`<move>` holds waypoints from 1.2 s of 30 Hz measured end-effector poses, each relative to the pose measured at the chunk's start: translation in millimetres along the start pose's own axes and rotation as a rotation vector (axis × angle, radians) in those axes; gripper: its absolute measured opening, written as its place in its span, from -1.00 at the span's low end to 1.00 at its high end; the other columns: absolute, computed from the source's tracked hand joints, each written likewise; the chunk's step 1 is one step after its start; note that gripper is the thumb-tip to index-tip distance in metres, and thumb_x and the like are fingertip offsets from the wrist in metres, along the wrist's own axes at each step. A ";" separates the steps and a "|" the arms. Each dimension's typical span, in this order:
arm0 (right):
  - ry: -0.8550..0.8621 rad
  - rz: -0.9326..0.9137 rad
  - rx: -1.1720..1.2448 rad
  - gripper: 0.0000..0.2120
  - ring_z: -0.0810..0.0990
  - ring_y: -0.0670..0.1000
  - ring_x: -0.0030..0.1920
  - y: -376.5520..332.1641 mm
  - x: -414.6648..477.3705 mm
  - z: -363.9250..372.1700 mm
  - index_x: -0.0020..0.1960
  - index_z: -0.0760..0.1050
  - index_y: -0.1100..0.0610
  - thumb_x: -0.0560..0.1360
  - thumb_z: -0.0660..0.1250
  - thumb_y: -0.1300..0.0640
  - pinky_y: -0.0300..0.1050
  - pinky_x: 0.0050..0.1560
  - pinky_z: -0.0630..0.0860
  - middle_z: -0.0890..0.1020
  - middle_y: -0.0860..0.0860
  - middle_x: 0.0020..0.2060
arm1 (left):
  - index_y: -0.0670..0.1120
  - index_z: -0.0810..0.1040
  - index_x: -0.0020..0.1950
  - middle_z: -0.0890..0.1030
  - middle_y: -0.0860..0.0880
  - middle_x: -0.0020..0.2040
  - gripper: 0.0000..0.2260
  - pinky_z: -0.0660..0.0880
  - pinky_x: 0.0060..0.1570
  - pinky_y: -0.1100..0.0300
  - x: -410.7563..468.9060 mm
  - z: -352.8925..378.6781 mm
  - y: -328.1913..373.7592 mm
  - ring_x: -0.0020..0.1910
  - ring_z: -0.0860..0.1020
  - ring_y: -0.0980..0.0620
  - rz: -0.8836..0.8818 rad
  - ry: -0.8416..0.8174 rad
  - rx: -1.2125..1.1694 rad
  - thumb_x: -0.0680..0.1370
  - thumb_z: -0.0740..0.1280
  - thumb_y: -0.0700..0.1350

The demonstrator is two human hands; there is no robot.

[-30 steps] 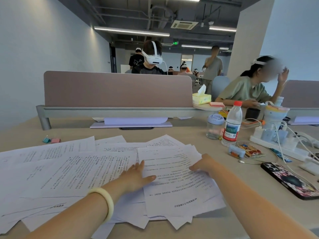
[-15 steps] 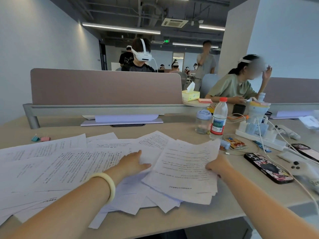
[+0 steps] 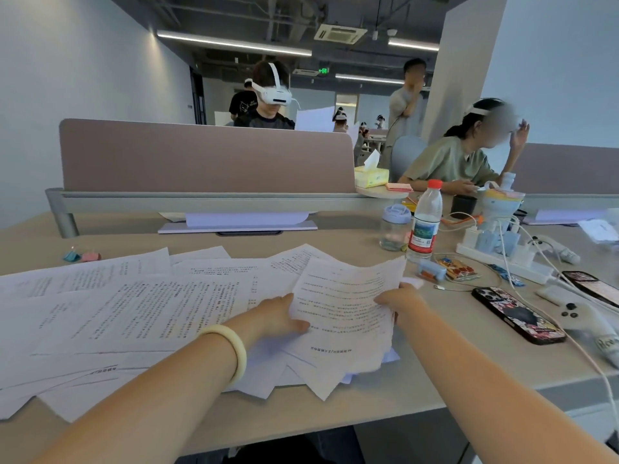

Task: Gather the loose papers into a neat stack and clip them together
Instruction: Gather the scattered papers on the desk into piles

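Several printed white papers (image 3: 134,306) lie spread and overlapping across the left and middle of the beige table (image 3: 351,242). A small bunch of sheets (image 3: 341,299) is raised off the pile at its far end, tilted toward me. My left hand (image 3: 278,318) grips the bunch's left edge, with a pale bangle on the wrist. My right hand (image 3: 398,301) holds its right edge. Two small binder clips, a teal clip (image 3: 71,256) and a pink clip (image 3: 91,256), sit at the far left of the table, well away from both hands.
A water bottle (image 3: 424,219) and a lidded jar (image 3: 394,227) stand right of the papers. A power strip (image 3: 502,256) with cables, a patterned phone (image 3: 517,314) and a snack packet (image 3: 457,269) fill the right side. A pink divider (image 3: 204,155) runs behind; people sit beyond it.
Both hands have closed on the right-hand bunch of sheets and lifted its far end off the pile. The view has shifted so the table's right side shows more.
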State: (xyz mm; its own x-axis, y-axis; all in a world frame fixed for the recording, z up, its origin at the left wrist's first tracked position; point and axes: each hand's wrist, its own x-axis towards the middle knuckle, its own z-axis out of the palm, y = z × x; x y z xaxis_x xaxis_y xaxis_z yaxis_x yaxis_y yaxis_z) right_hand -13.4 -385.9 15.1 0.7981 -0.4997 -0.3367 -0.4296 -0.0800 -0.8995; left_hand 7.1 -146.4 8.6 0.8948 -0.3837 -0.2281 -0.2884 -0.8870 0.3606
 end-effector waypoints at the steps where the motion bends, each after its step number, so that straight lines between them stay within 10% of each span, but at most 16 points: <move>1: 0.002 -0.031 -0.044 -0.42 0.50 0.29 0.23 -2.4 -0.1 3.0 0.39 0.33 0.22 0.41 0.31 0.47 0.18 0.22 0.49 0.49 0.23 0.30 | -0.10 -0.06 0.56 0.13 -0.08 0.55 -0.24 0.15 0.44 0.07 -0.8 -0.8 -2.2 0.51 0.17 -0.10 0.005 0.010 -0.035 0.53 0.23 0.19; 8: 0.118 -0.506 -0.751 -0.37 0.56 0.18 0.15 -26.8 -49.4 23.5 0.56 -0.14 0.00 0.60 0.09 0.21 0.03 0.04 0.49 0.50 0.21 0.25 | 0.01 -0.08 0.56 0.18 -0.03 0.54 -0.27 0.15 0.44 0.11 -9.8 -6.6 -17.5 0.49 0.23 -0.04 0.033 -0.012 -0.232 0.53 0.27 0.12; 15: 0.200 -0.850 -0.656 -0.27 0.38 -0.03 -0.37 -117.7 -112.3 -5.9 0.53 -0.33 -0.05 0.59 0.07 0.28 -0.17 -0.38 0.32 0.42 0.07 -0.24 | -0.04 -0.15 0.56 0.01 -0.02 0.57 -0.21 0.09 0.45 0.14 -33.6 -35.3 -33.3 0.54 0.08 -0.03 0.018 0.165 -0.317 0.53 0.26 0.14; 23: -0.174 -0.784 -0.174 -0.45 0.58 0.11 0.13 -157.1 -141.8 -30.0 0.39 0.30 0.02 0.46 0.37 0.24 0.18 0.23 0.48 0.56 0.00 0.19 | 0.04 -0.03 0.55 0.26 0.00 0.50 -0.08 0.25 0.35 0.00 -74.0 -109.2 -42.6 0.49 0.22 -0.08 0.124 0.369 -1.077 0.36 0.43 0.20; 28: -0.284 -0.698 -0.044 -0.63 0.60 0.19 0.14 -147.7 -129.4 -2.7 0.25 0.46 0.16 0.47 0.37 0.30 0.23 0.27 0.45 0.62 0.13 0.15 | 0.10 0.47 0.30 0.59 0.12 0.24 -0.21 0.52 0.16 0.09 -97.1 -126.4 -57.2 0.20 0.57 0.06 0.342 0.280 -1.126 0.11 0.57 0.23; 32: -0.395 -0.689 0.051 -0.79 0.69 0.06 -0.05 -144.4 -113.6 24.6 0.03 0.53 0.05 0.50 0.31 0.33 0.11 0.10 0.58 0.71 -0.01 -0.07 | -0.07 0.51 0.22 0.58 -0.01 0.16 -0.66 0.59 -0.14 0.17 -99.1 -140.4 -46.1 -0.07 0.59 0.07 0.231 0.566 -1.087 0.46 0.43 -0.11; 36: -0.478 -0.720 0.177 -0.78 0.71 -0.02 -0.10 -156.8 -110.6 56.3 -0.02 0.51 0.04 0.52 0.28 0.35 -0.08 -0.15 0.63 0.70 -0.03 -0.08 | -0.13 0.51 0.24 0.57 0.02 0.07 -0.70 0.48 -0.01 0.10 -107.5 -165.7 -47.4 0.00 0.56 0.01 0.303 0.786 -1.019 0.51 0.36 -0.21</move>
State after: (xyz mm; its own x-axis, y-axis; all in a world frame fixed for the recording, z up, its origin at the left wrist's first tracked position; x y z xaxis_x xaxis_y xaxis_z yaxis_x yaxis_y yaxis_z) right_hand -10.6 -269.5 177.7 0.9581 0.0385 0.2839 0.2861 -0.0818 -0.9547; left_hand -18.9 -20.6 165.9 0.8981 0.0256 0.4391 -0.4365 -0.0708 0.8969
